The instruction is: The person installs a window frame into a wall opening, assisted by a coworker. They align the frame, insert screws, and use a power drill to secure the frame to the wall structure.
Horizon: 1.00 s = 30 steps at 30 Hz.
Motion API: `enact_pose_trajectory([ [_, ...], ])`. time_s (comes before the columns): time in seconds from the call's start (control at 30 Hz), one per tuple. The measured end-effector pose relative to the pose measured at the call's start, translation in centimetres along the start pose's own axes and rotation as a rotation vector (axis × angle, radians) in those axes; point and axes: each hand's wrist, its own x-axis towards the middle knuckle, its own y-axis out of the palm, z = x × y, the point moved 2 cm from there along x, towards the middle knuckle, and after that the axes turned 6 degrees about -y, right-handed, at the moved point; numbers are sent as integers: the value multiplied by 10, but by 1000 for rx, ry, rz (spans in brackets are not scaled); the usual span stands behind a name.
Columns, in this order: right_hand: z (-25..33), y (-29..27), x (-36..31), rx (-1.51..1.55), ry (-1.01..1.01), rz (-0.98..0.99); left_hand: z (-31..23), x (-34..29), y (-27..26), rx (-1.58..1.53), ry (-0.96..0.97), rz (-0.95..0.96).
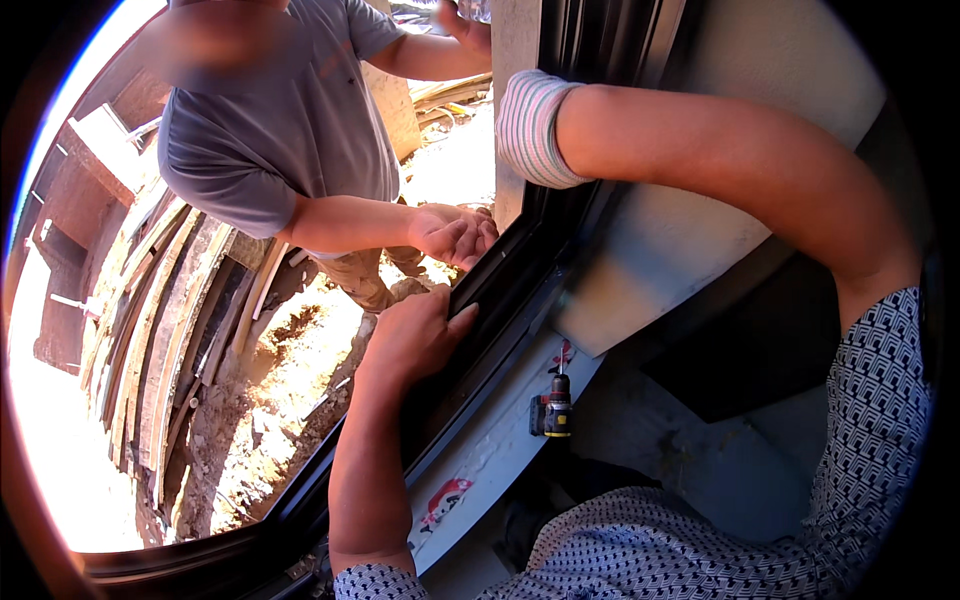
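Note:
My bare left hand (428, 325) grips the bottom rail of a black window frame (520, 290), thumb on the near side and fingers over the outer edge. My right arm reaches across to the frame's upright side. A striped knitted glove (538, 130) covers my right hand, which bends around the outside of that upright; its fingers are hidden. Just beyond my left hand, outside the frame, another person's open hand (455, 235) is held out close to the rail, palm partly up. That person wears a grey T-shirt (290, 140) and raises the other hand beside the wall.
A cordless drill (553, 408) with a bit fitted lies on the pale sill board (490, 450) inside the frame. A light panel (680, 250) stands to the right. Outside, long timber boards (170, 330) are stacked on rough, sunlit ground (290, 400).

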Motion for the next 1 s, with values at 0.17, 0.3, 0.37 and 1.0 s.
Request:
enact_pose_trajectory([
  [0.17,46,9,8,305,-113,102,-3,3,4,9,8,3],
  [0.3,71,20,53,754,-95,253,-2,0,5,39,5,-21],
  [0.37,72,45,83,739,-153,84,-1,1,6,54,32,-18],
  [1.0,85,39,77,741,-319,-30,1,-2,5,3,17,27],
])
